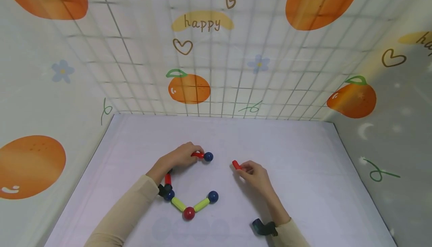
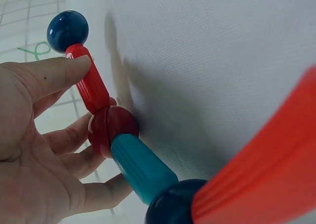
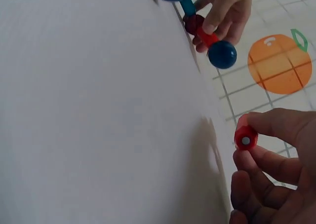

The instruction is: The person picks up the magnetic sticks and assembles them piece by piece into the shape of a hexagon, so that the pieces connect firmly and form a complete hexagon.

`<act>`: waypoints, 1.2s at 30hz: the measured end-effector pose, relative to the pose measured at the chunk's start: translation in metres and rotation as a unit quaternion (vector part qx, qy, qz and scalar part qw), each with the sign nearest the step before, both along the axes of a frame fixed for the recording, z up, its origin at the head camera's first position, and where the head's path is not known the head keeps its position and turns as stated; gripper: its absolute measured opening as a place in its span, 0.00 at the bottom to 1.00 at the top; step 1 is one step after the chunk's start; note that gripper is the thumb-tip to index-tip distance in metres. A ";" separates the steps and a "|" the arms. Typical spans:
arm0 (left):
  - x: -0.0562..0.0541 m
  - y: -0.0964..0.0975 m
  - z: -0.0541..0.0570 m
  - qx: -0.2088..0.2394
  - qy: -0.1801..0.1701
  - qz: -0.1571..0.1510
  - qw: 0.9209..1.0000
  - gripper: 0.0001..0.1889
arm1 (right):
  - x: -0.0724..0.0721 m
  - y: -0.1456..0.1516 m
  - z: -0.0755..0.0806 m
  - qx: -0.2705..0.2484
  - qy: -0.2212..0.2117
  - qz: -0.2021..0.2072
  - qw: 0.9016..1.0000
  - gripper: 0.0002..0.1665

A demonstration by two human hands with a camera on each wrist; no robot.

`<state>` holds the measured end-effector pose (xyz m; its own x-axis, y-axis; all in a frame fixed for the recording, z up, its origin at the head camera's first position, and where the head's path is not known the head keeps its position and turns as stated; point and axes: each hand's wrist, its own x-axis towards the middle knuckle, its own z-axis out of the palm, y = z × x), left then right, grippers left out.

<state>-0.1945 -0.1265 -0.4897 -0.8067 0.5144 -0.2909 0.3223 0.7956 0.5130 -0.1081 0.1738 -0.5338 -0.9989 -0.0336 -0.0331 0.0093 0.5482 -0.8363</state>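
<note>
Near the middle of the white table, my left hand [image 1: 180, 155] holds a red magnetic rod [image 2: 93, 88] between thumb and fingers. That rod joins a blue ball [image 1: 208, 157] at one end and a dark red ball [image 2: 126, 123] at the other. From the dark red ball a teal rod [image 2: 142, 167] runs to another blue ball [image 2: 173, 204], where a further red rod [image 2: 261, 169] attaches. To the right, apart from this chain, my right hand [image 1: 258, 177] pinches a loose red magnetic rod [image 1: 236, 165]; its end shows a silvery tip in the right wrist view.
The chain continues nearer me with a blue ball [image 1: 170, 195], a lime rod [image 1: 178, 204], a red ball [image 1: 189, 213], another lime rod [image 1: 201, 205] and an end blue ball [image 1: 213, 196]. Patterned cloth walls [image 1: 141, 74] border the white tabletop [image 1: 303, 187].
</note>
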 end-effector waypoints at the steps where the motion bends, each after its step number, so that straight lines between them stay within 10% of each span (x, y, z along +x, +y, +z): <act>1: 0.000 0.000 0.000 0.000 0.000 0.000 1.000 0.17 | -0.001 -0.002 0.000 -0.004 -0.002 0.002 1.000 0.09; 36: 0.000 -0.001 -0.001 -0.001 0.018 -0.011 1.000 0.16 | -0.013 -0.062 0.008 -0.009 -0.021 0.099 0.995 0.08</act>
